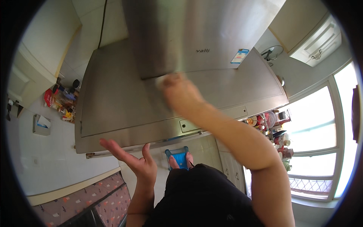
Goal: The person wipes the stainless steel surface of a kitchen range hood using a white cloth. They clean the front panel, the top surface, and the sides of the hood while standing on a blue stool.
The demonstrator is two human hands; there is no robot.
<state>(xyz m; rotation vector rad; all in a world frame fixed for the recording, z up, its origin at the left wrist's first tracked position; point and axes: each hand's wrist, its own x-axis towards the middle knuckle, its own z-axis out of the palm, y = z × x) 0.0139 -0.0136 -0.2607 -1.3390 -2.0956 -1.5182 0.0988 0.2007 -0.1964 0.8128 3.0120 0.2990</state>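
Note:
A stainless-steel range hood (119, 93) with a tall metal chimney (215, 31) fills the view before me. My right hand (183, 90) is closed on a small whitish wad (160, 81), too blurred to tell whether cloth or sponge. It is at the seam where the chimney's lower edge meets the hood's top. My left hand (140, 163) is at the hood's front edge, thumb and fingers spread, with nothing in it. Its fingertips overlap the front rim; whether they press on it I cannot tell.
Below, my bare feet stand on a blue plastic stool (180, 161). Bottles and jars (66, 100) crowd the left counter, and several containers (279, 136) line the windowsill side. A white cabinet (317, 42) hangs upper right. A patterned cover (93, 198) lies lower left.

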